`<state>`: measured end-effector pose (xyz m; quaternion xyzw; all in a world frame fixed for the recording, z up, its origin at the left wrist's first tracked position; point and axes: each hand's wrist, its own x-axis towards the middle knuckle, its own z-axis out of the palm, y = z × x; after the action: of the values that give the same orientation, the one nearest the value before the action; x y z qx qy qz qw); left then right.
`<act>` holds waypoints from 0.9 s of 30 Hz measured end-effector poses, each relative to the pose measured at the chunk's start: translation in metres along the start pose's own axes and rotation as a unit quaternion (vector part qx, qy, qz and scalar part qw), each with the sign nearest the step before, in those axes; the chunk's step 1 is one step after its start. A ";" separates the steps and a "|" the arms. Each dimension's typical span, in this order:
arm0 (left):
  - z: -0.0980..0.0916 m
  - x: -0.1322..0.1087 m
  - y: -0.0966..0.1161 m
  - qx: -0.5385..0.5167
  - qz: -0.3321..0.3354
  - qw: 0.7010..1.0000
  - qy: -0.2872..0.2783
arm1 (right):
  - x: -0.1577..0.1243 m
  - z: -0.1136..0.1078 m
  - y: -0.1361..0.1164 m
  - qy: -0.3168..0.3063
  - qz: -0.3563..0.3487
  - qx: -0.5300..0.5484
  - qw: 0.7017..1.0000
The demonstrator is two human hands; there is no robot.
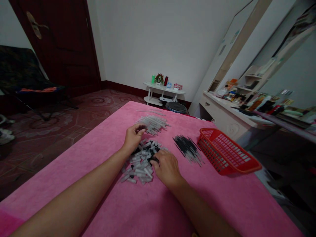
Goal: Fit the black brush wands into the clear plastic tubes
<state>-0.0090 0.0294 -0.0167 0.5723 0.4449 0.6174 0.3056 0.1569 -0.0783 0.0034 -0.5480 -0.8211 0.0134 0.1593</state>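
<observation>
My left hand [134,135] is at the near left edge of a pile of thin, whitish translucent tubes [155,123]. Its thumb and fingers curl toward each other, and whatever they pinch is too small to make out. Lower and to the right, my right hand [167,164] rests on a heap of short translucent caps [140,164], some with black parts. Its fingers are bent in among dark pieces, and the fingertips are partly hidden. A bundle of thin black sticks with greyish ends [188,148] lies to the right of my right hand.
All of this lies on a pink cloth-covered table [118,207]. A red plastic basket [227,153] stands at the right edge. Beyond are a small white stand [164,87] and a cluttered dresser [227,112]. A folding chair [27,75] is at the left near a dark red door [59,42].
</observation>
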 end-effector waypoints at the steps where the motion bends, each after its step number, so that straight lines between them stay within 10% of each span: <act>1: 0.000 0.000 0.000 0.003 0.000 1.000 -0.003 | 0.000 0.000 0.000 0.001 0.002 0.001 1.000; 7: -0.003 -0.004 0.004 0.104 0.074 0.991 -0.042 | -0.002 0.002 0.014 0.057 0.034 0.123 0.990; 17: 0.000 -0.018 0.022 0.278 0.254 0.892 -0.249 | 0.003 -0.008 0.048 0.156 0.135 0.390 0.897; 27: 0.004 -0.021 0.022 0.293 0.280 0.872 -0.275 | 0.003 -0.004 0.052 0.159 0.146 0.405 0.889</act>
<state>0.0014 0.0026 -0.0060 0.8827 0.3248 0.3363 0.0485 0.2035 -0.0551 -0.0022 -0.5446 -0.6186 0.2804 0.4920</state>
